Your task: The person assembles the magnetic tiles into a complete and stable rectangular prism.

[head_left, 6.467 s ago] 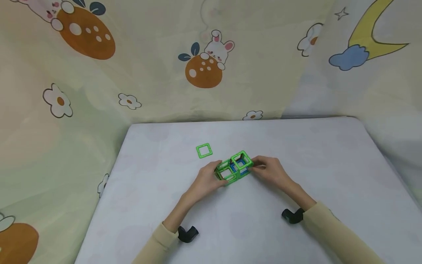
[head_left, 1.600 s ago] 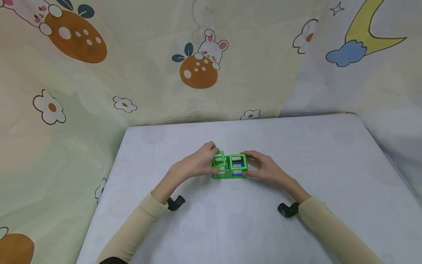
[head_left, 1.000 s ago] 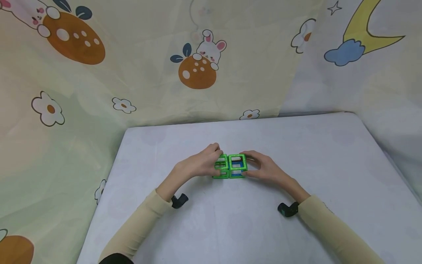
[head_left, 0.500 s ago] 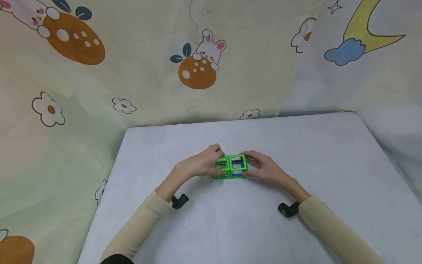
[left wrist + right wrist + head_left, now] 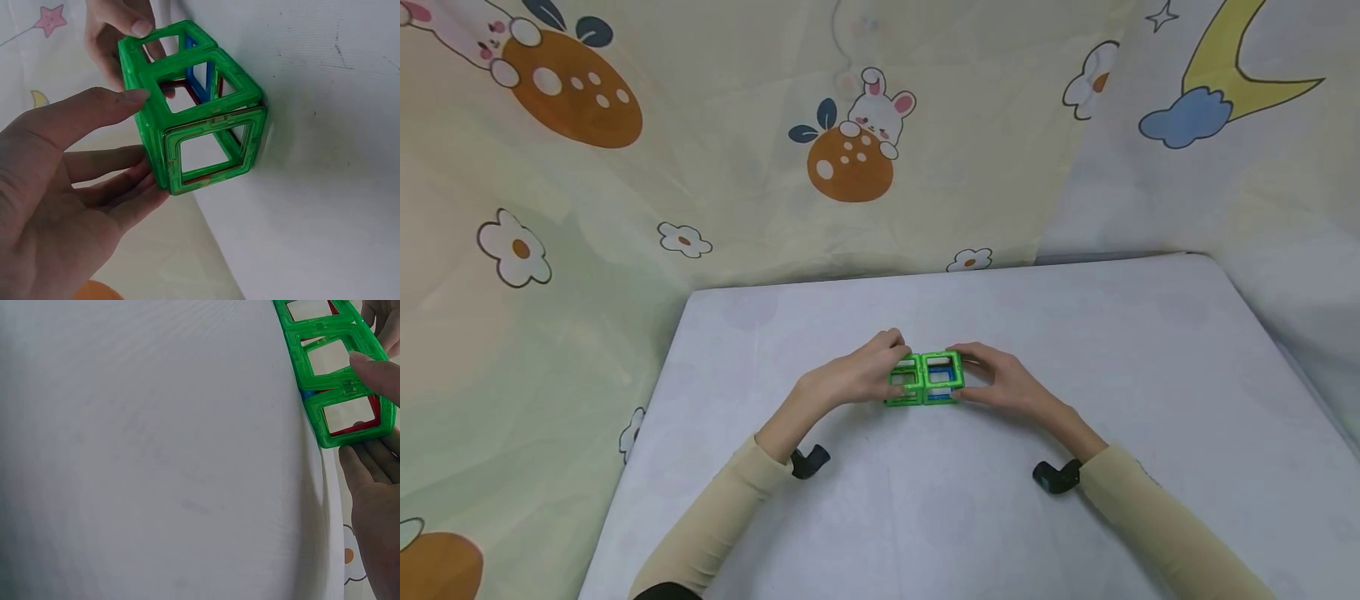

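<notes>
Two joined cubes of magnetic building tiles stand side by side on the white table, mostly green frames. A blue tile shows inside, and a red edge shows through the windows. My left hand grips the left cube, thumb on the near side and fingers on the far side. From the other end my right hand holds the right cube between thumb and fingers. In the left wrist view the cube's end face, a green square tile, is turned to the camera. The fingers partly hide the far side.
The white table spreads around the cubes, its back edge meeting a patterned cloth backdrop. Black camera mounts sit at the left wrist and right wrist.
The loose green square tile is gone from its spot behind the cubes. The tilted green tile under my left hand now lies flat on the left cube. The pair of cubes has turned straight.
</notes>
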Available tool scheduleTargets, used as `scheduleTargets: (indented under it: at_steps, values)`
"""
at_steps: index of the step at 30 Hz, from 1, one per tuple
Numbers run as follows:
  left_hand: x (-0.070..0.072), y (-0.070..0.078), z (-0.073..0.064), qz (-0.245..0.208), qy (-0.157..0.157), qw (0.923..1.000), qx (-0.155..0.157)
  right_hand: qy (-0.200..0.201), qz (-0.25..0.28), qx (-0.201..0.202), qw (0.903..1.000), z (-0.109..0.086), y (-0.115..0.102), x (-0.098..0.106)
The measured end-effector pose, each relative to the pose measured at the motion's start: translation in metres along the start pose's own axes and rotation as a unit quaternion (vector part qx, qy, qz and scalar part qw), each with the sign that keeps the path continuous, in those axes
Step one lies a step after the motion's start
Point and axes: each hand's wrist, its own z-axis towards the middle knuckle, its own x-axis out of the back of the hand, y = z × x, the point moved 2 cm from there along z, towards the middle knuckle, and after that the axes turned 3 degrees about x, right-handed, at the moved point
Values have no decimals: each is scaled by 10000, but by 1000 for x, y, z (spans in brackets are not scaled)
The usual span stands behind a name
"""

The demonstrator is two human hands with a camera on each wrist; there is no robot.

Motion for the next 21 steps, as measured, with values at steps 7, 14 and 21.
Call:
scheduleTargets:
  at_steps: [7, 14, 21]
  values:
    - [1, -4, 4, -138, -35, 9999, 61, 68, 11, -75, 9999, 2, 2, 3]
    - [-1, -9, 7, -213, -51, 9997, 128, 33, -564, -219, 9982, 2, 7, 2]
    - [6, -17, -3, -133, 601, 9975, 349, 14, -893, -528, 9946, -3, 0, 6]
